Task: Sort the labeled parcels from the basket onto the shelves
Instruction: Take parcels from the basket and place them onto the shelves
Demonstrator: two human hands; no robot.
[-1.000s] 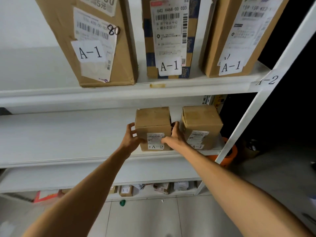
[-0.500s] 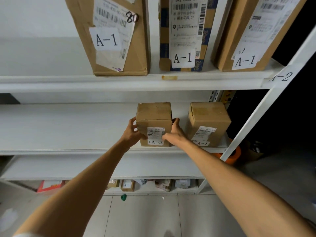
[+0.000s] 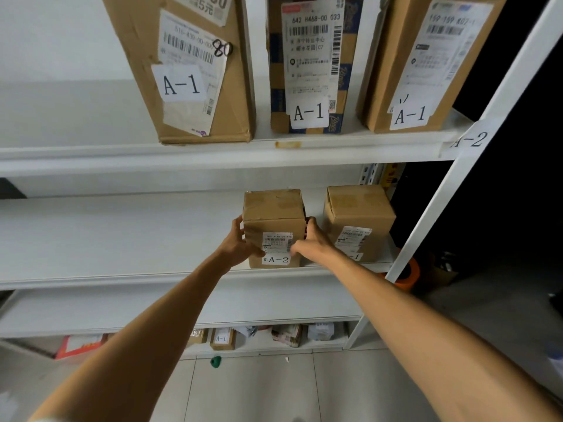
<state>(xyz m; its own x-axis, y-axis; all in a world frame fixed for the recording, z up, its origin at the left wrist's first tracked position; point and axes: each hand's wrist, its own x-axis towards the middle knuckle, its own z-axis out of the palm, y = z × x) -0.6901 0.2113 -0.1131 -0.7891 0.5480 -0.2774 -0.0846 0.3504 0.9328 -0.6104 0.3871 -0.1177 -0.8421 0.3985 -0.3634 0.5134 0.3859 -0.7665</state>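
Note:
A small brown parcel labelled A-2 (image 3: 274, 217) stands upright near the front edge of the middle white shelf (image 3: 122, 239). My left hand (image 3: 240, 242) grips its left side, fingers curled round the edge. My right hand (image 3: 313, 242) holds its right side, thumb across the front by the label. A second small brown parcel (image 3: 356, 214) stands just to the right, apart from the first; its label is partly hidden by my right wrist. A tag reading A-2 (image 3: 469, 140) is stuck on the shelf post.
Three tall cartons labelled A-1 (image 3: 195, 71) (image 3: 307, 65) (image 3: 426, 62) fill the upper shelf. Several small packages (image 3: 222, 338) lie on the bottom shelf. An orange object (image 3: 408, 277) sits behind the slanted white post (image 3: 432, 226). A green item (image 3: 215, 361) lies on the tiled floor.
The A-2 parcel has been turned a little and stands further left of its neighbour, a wider gap between them. My hands remain on its sides. The view has shifted.

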